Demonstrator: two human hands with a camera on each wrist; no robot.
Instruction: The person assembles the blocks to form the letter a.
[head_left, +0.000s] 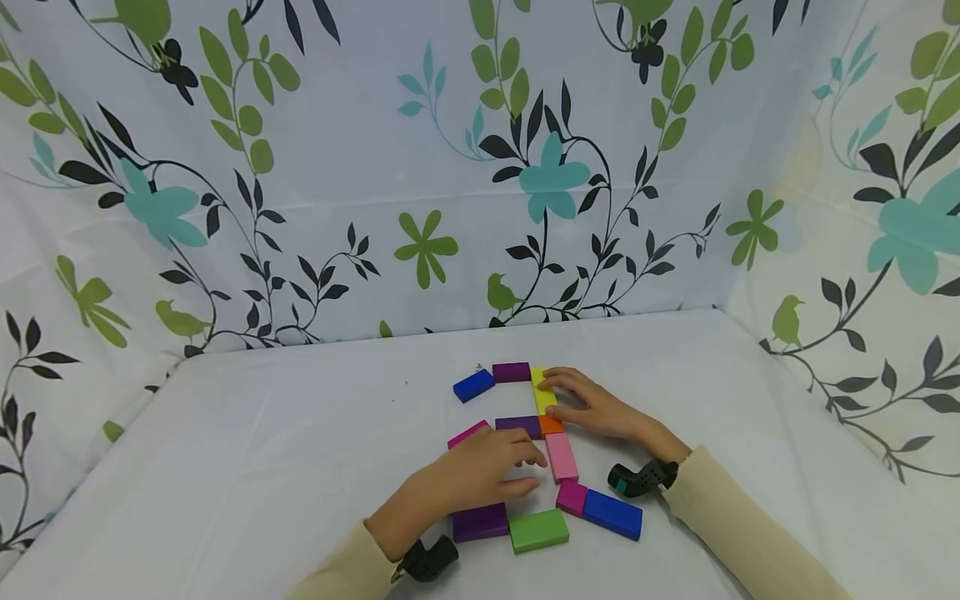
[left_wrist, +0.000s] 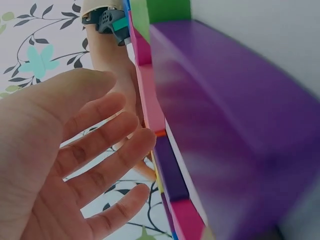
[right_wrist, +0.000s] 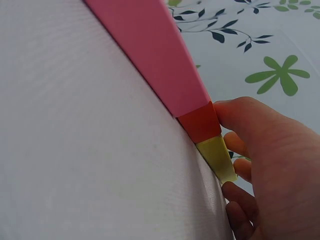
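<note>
My right hand (head_left: 596, 410) rests its fingertips on a yellow block (head_left: 537, 377), its thumb close to the small orange block (head_left: 552, 425). In the right wrist view that thumb lies at the edge of the orange block (right_wrist: 200, 122), and the fingers reach toward the far end of the yellow block (right_wrist: 215, 152). My left hand (head_left: 480, 468) hovers with fingers loosely spread and nothing in them. Beneath it lie a magenta block (head_left: 467, 433), partly covered, and a dark purple block (head_left: 480, 523). That purple block (left_wrist: 230, 115) looms large beside the left palm (left_wrist: 30, 140).
A pink block (head_left: 561, 457), a small magenta block (head_left: 572, 497), a blue block (head_left: 613, 514) and a green block (head_left: 538, 532) continue the curving line. Farther back lie a violet block (head_left: 516, 426), a plum block (head_left: 511, 372) and another blue block (head_left: 473, 386). Patterned cloth (head_left: 330, 192) hangs behind.
</note>
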